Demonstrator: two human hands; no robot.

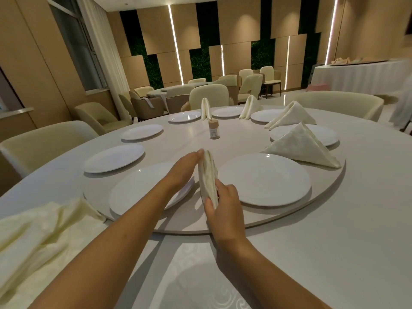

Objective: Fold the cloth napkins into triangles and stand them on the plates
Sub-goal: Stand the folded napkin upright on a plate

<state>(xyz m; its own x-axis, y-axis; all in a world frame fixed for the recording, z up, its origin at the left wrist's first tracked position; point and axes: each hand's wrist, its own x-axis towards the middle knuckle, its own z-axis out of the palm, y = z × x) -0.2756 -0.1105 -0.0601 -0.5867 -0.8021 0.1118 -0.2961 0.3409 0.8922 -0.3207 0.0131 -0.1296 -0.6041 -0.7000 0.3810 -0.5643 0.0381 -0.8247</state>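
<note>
The folded napkin (pixel 208 175) stands on edge between the two near plates. The left hand (pixel 185 168) lies flat along its far peak; the right hand (pixel 223 201) pinches its near corner. Light, limp cloth: likely to splay, so support both ends.

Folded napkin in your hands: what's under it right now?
The folded napkin stands between two plates: the left plate and the right plate. The left hand steadies its top; the right hand pinches its near end, hiding the bottom edge, so contact underneath can't be seen.
</note>
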